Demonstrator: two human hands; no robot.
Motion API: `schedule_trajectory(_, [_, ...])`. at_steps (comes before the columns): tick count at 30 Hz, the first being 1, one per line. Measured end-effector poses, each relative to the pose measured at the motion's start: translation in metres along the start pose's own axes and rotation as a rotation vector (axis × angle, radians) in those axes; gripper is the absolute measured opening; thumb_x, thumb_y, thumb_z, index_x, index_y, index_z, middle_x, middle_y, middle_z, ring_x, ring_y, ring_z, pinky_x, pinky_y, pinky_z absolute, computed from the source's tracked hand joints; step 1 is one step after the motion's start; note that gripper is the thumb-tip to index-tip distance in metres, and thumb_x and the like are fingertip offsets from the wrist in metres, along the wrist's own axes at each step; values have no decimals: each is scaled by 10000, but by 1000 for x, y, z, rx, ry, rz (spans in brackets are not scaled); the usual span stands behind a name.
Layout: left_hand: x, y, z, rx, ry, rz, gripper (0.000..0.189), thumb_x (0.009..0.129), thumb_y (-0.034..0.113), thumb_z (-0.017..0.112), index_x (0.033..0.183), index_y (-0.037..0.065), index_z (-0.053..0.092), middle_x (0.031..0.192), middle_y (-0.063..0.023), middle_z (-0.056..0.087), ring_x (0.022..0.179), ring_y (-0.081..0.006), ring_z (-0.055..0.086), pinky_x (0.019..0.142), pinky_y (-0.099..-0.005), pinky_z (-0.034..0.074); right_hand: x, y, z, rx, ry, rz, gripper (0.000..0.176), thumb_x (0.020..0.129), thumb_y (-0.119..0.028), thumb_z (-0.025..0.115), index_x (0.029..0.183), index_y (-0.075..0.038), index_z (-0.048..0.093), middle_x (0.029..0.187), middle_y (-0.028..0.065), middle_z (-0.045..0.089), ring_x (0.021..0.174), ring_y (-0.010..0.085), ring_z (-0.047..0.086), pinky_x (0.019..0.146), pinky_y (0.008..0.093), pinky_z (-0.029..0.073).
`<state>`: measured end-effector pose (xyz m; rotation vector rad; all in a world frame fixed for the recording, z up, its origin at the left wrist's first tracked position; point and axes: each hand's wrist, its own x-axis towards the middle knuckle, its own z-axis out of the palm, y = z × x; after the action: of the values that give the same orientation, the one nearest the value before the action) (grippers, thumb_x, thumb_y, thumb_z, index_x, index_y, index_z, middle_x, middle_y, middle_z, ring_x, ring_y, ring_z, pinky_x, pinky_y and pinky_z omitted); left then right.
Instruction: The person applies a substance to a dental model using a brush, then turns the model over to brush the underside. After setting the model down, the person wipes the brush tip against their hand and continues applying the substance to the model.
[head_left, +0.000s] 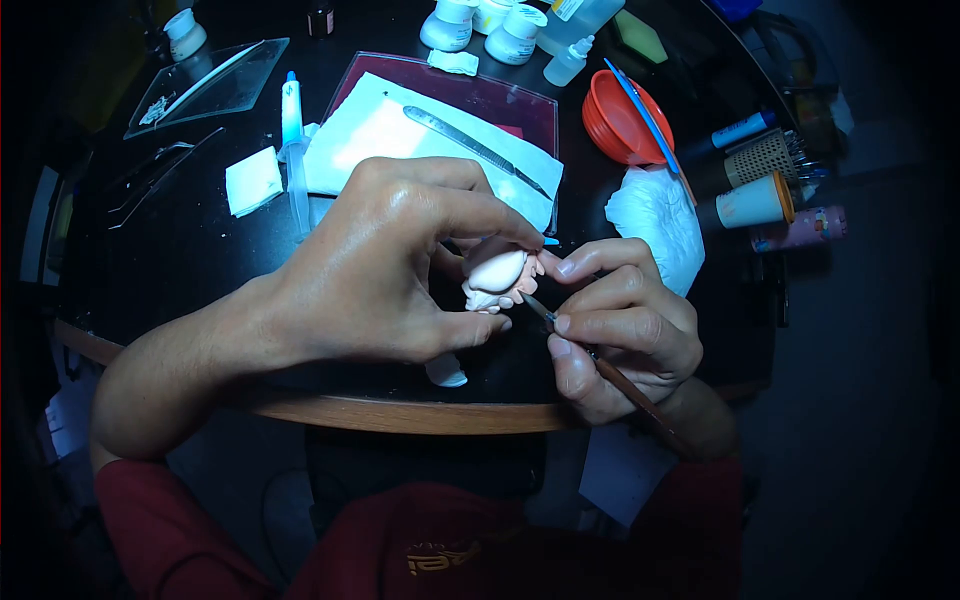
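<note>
My left hand [385, 265] is closed around a pale dental model [497, 268] with a row of teeth along its near edge, gripped between the thumb and fingers above the table. Pinched in my right hand [630, 330] is a slim brush [625, 386] with a brown handle and a narrow grey tip. That tip meets the teeth at the model's right side, or is very close to them. My right index finger reaches the model's edge. Part of the model is hidden behind my left fingers. A small white piece [446, 371] lies on the table below my left thumb.
Behind my hands, a metal scalpel [470, 147] lies on white paper [350, 130]. A syringe [294, 150] and folded tissue [254, 182] are at left. A red bowl [612, 120], crumpled tissue [655, 225] and cup [750, 203] stand right; jars [515, 35] stand behind.
</note>
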<state>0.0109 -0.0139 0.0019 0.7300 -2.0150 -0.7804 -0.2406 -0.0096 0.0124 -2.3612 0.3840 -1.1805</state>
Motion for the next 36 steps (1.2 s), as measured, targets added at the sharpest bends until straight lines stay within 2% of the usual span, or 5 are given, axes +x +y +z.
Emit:
schedule_trajectory(22, [-1,0,1,38,19,10,473,662,160,949,1089,16,807,891,-98,723,781,-183,734,660,-288,610,1,-5,1,-33,-3,-2,192,744,47,759,926,-8,729,823,90,690,964,319,725,820,409,614])
schedule_trajectory(31, [-1,0,0,66,27,21,470,658,215,950,1066,29,809,874,-97,742,735,-188,704,659,-305,559,-1,-4,1,-13,37,-17,202,758,40,755,950,-7,712,828,93,692,947,320,724,803,405,613])
schedule_trajectory(36, [-1,-3,2,52,49,54,461,663,228,949,1049,22,804,859,-97,738,707,-175,696,621,-287,543,-1,-1,0,-23,19,-15,193,763,40,751,944,-3,700,826,98,689,944,322,724,801,410,617])
